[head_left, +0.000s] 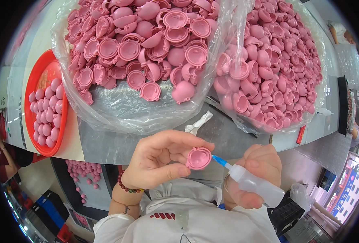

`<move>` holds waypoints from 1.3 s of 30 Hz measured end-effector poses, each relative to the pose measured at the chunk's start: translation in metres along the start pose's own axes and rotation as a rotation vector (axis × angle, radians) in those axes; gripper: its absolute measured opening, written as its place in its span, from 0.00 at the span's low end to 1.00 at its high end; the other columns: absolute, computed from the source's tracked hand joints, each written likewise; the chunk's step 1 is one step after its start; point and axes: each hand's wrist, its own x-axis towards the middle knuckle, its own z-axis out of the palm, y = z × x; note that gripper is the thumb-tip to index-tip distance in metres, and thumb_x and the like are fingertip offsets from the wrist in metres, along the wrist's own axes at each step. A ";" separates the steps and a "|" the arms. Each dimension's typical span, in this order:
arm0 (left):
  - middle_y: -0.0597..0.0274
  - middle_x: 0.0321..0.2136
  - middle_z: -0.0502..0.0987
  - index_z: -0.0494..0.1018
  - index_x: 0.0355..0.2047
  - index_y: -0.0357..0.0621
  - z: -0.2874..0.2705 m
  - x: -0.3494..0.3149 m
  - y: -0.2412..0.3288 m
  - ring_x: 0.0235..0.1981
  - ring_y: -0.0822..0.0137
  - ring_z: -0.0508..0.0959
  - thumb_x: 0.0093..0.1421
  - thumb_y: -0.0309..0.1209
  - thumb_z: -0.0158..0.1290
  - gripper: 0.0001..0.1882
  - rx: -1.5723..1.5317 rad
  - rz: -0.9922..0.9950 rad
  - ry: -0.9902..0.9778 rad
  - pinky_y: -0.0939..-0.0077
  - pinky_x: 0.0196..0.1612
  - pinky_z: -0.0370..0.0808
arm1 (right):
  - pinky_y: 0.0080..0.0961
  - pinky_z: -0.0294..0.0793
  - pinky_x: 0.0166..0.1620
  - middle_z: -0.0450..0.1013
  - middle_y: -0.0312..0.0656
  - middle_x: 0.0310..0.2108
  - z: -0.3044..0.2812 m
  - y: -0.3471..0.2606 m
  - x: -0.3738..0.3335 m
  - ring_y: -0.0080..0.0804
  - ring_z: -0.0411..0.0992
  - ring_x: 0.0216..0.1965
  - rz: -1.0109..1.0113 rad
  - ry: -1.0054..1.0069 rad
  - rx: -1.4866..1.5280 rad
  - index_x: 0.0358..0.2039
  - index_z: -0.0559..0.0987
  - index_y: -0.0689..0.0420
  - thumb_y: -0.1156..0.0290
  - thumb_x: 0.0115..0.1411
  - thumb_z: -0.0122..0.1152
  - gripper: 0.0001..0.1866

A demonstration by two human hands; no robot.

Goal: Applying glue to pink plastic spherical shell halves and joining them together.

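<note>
Between the fingers and thumb of my left hand [159, 158] is a pink plastic half shell [199, 158], its hollow side facing up. My right hand [258, 174] is wrapped round a clear squeeze bottle [260, 187] with a blue nozzle. The bottle lies tilted, its blue tip at the right rim of the shell; I cannot tell whether they touch. Beyond my hands, a clear plastic bag [127, 117] lies open with many loose pink half shells [129, 50] in it.
A second clear bag [244, 125] of pink half shells stands at the right. At the left is a red basin [46, 150] with closed pink balls [46, 117]. A crumpled white tissue [198, 122] and a red object [301, 134] lie on the grey table [106, 148]. More balls [86, 170] sit below the table edge.
</note>
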 end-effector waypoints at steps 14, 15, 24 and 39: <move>0.33 0.37 0.69 0.62 0.39 0.30 0.001 0.002 -0.002 0.33 0.59 0.76 0.43 0.25 0.59 0.24 0.012 0.086 0.059 0.73 0.37 0.74 | 0.17 0.46 0.14 0.58 0.37 0.15 0.004 -0.004 -0.002 0.24 0.54 0.15 -0.061 0.075 -0.107 0.28 0.71 0.66 0.44 0.54 0.39 0.32; 0.33 0.37 0.69 0.62 0.39 0.30 0.001 0.003 -0.002 0.32 0.59 0.76 0.43 0.26 0.59 0.24 0.023 0.091 0.061 0.73 0.36 0.74 | 0.17 0.46 0.14 0.58 0.37 0.15 0.004 -0.004 -0.002 0.24 0.54 0.15 -0.061 0.075 -0.108 0.28 0.71 0.66 0.44 0.54 0.39 0.32; 0.34 0.37 0.69 0.62 0.38 0.31 0.003 0.003 -0.002 0.31 0.60 0.76 0.42 0.26 0.60 0.24 0.034 0.092 0.086 0.73 0.35 0.74 | 0.17 0.46 0.14 0.58 0.37 0.15 0.008 -0.011 -0.003 0.24 0.53 0.15 -0.031 0.011 -0.057 0.26 0.70 0.67 0.45 0.54 0.43 0.31; 0.37 0.37 0.70 0.63 0.38 0.31 0.003 0.003 0.000 0.36 0.62 0.74 0.40 0.23 0.61 0.25 0.034 0.108 0.052 0.75 0.40 0.70 | 0.17 0.51 0.18 0.59 0.39 0.21 0.001 -0.003 0.001 0.26 0.55 0.20 -0.070 0.102 0.163 0.32 0.67 0.65 0.49 0.55 0.45 0.26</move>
